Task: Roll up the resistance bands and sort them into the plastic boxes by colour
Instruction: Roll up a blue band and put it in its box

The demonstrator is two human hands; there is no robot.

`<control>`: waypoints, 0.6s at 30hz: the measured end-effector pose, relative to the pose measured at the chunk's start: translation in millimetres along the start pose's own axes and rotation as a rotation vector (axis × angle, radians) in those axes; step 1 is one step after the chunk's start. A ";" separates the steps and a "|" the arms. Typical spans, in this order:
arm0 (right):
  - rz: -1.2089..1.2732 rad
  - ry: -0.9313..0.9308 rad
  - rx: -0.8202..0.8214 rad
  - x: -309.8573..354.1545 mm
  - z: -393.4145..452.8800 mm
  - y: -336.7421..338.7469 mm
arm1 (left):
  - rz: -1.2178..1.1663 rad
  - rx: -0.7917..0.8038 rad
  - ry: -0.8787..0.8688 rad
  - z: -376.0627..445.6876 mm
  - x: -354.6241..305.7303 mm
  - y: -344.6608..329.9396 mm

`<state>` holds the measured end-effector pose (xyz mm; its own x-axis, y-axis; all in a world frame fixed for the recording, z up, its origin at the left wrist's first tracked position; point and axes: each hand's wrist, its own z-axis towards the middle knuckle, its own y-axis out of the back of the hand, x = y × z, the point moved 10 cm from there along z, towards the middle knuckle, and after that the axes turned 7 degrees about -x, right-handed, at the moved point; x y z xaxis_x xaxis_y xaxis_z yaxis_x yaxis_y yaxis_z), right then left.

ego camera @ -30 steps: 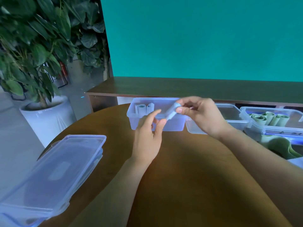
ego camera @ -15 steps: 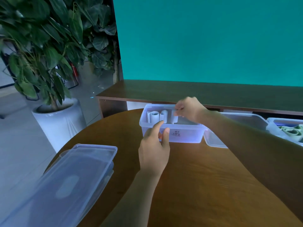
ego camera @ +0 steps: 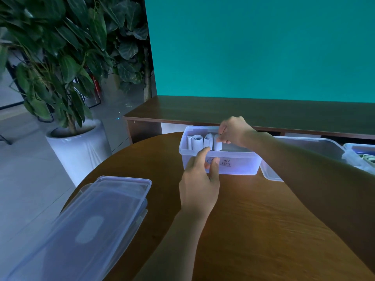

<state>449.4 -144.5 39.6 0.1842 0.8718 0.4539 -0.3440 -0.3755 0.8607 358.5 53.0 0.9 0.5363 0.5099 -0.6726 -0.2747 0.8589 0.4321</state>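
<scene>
We see a pale rolled band (ego camera: 217,143) standing upright inside the clear plastic box (ego camera: 239,166) at the far side of the round wooden table (ego camera: 253,220). The right hand (ego camera: 233,131) reaches over the box from the right, its fingers curled down and pinching the top of that roll. To its left, in the same box, stand more pale rolls (ego camera: 197,141), packed side by side against the left end wall; the right half of the box shows only its floor.

The left hand (ego camera: 199,183) is at the near wall of the box, with the forefinger up at the rim and the thumb against the front face, beside some dark handwriting on the plastic; the fingers are loosely bent and hold nothing that we can make out.

Just right of this box sits a second clear box (ego camera: 304,147), partly hidden by the right forearm, and at the frame's right edge a third one (ego camera: 359,148) with green rolls (ego camera: 368,158) in it. Near the table's left edge lie stacked clear lids (ego camera: 87,224). Beyond the table we see a dark wooden bench (ego camera: 243,112), a teal wall (ego camera: 253,47) and a potted plant (ego camera: 60,57) in a white pot.
</scene>
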 end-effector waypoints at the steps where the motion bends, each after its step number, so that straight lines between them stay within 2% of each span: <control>1: -0.007 0.006 0.001 1.1 0.4 -0.1 | 0.002 0.000 0.001 0.0 0.0 0.1; 13: -0.030 0.035 0.013 2.3 0.2 -2.2 | -0.011 0.001 -0.003 0.2 1.7 -1.1; 18: -0.148 0.103 0.094 11.7 -5.5 -7.3 | -0.010 0.004 -0.010 0.6 1.5 -2.3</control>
<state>448.9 -129.9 37.3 0.1296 0.9454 0.2990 -0.2318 -0.2643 0.9362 360.3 51.8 -0.8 0.5471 0.5009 -0.6707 -0.2659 0.8637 0.4282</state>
